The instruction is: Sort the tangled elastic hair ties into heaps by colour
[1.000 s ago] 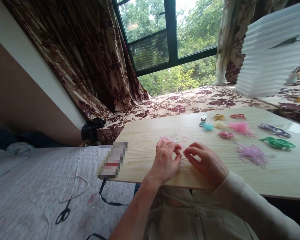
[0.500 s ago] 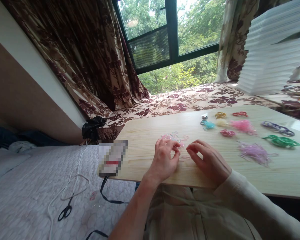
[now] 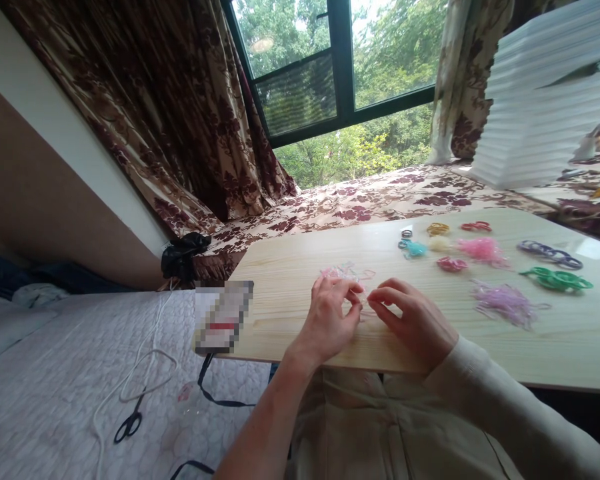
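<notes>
My left hand (image 3: 330, 319) and my right hand (image 3: 414, 321) rest close together on a pale wooden board (image 3: 290, 267) across my lap. The fingertips of both pinch a thin pink elastic band between them. Just beyond my left fingers lies a small heap of pale pink bands (image 3: 343, 273). Whether each hand grips the same band is hard to make out.
Sorted heaps of bands lie at the board's right: lilac (image 3: 503, 301), pink (image 3: 480, 249), green (image 3: 555, 279), blue (image 3: 550, 253), teal (image 3: 413, 248), yellow (image 3: 437, 229), red (image 3: 476, 226). Scissors (image 3: 129, 424) and a white cord (image 3: 145, 360) lie on the quilt at left.
My hands drew a little apart half a second ago and have come back together at the fingertips. The view has shifted slightly.
</notes>
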A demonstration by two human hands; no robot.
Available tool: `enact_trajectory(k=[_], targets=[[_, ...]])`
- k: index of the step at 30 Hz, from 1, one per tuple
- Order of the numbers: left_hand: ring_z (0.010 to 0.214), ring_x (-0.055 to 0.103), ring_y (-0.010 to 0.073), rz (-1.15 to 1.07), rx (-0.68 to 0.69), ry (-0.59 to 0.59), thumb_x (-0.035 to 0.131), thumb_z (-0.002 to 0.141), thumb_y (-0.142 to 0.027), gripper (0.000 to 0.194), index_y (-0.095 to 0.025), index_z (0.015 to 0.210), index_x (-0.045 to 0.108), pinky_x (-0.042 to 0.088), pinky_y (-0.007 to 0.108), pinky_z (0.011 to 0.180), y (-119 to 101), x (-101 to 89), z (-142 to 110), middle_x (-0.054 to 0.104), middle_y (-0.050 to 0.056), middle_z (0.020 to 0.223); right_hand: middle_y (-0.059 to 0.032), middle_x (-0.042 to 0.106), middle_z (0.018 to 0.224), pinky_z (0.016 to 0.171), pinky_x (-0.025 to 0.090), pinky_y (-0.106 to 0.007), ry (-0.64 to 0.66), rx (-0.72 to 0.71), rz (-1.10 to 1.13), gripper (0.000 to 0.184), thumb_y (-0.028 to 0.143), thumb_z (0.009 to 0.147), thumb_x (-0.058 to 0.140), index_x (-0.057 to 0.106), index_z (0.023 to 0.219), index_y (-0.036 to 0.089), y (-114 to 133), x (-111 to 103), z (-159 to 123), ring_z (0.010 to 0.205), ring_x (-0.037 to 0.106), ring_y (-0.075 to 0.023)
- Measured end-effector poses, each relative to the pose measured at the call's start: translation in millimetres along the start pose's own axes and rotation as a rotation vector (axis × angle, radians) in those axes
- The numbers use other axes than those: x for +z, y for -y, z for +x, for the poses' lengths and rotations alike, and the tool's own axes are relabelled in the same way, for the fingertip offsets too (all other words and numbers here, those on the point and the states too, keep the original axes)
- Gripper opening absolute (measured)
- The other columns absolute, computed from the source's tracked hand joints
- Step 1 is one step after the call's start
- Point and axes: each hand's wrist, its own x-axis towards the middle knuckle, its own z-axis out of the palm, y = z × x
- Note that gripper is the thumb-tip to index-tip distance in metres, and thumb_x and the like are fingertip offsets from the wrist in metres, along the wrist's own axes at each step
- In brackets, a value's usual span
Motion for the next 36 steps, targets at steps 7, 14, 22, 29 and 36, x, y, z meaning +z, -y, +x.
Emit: enact_trajectory(k=[7,14,22,29,36], targets=[[0.100,0.060,0.0193,0.056,-0.079,-0.061,0.056,0.081,-0.008,0.023,-0.024,0.097,0.060,0.037,0.041,0.106,8.9,-3.7,-2.1,0.068,0.000,0.086,-0.0047,0.065,0.078,0.068,0.049,-0.030,0.031,0.015,-0.004,0.022,0.027,0.091,0.049,0.065,0.077,0.021,0.7,-1.9,0.9,0.073,0.062,-0.0169],[0.098,0.058,0.0206,0.167,-0.176,-0.127,0.054,0.082,-0.009,0.022,-0.022,0.098,0.062,0.037,0.043,0.102,27.1,-1.6,-15.0,0.068,0.001,0.086,-0.0050,0.066,0.078,0.066,0.049,-0.029,0.019,0.006,-0.007,0.026,0.027,0.092,0.047,0.066,0.075,0.021,5.8,-6.3,2.3,0.071,0.062,-0.0163],[0.097,0.057,0.0225,0.252,-0.146,-0.191,0.051,0.084,-0.012,0.019,-0.021,0.095,0.064,0.038,0.045,0.098,40.8,4.6,-24.5,0.068,0.003,0.089,-0.0059,0.068,0.088,0.070,0.048,-0.031,-0.088,0.028,-0.286,0.025,0.037,0.092,0.049,0.067,0.084,0.023,-8.5,-96.5,-22.6,0.077,0.064,-0.0186],[0.097,0.058,0.0239,0.260,-0.116,-0.214,0.050,0.084,-0.015,0.017,-0.021,0.091,0.065,0.040,0.044,0.096,47.7,9.0,-24.8,0.070,0.004,0.090,-0.0084,0.071,0.092,0.065,0.042,-0.030,0.039,0.448,-0.606,0.026,0.035,0.084,0.053,0.074,0.081,0.020,-90.9,-171.3,-9.2,0.073,0.063,-0.0179],[0.096,0.059,0.0249,0.247,-0.129,-0.211,0.050,0.084,-0.021,0.016,-0.021,0.090,0.065,0.042,0.045,0.094,53.1,7.3,-25.5,0.070,0.004,0.089,-0.0082,0.067,0.068,0.055,0.033,-0.029,0.082,0.432,-0.586,0.017,0.024,0.073,0.060,0.072,0.063,0.018,-147.8,-150.2,14.9,0.058,0.054,-0.0152]])
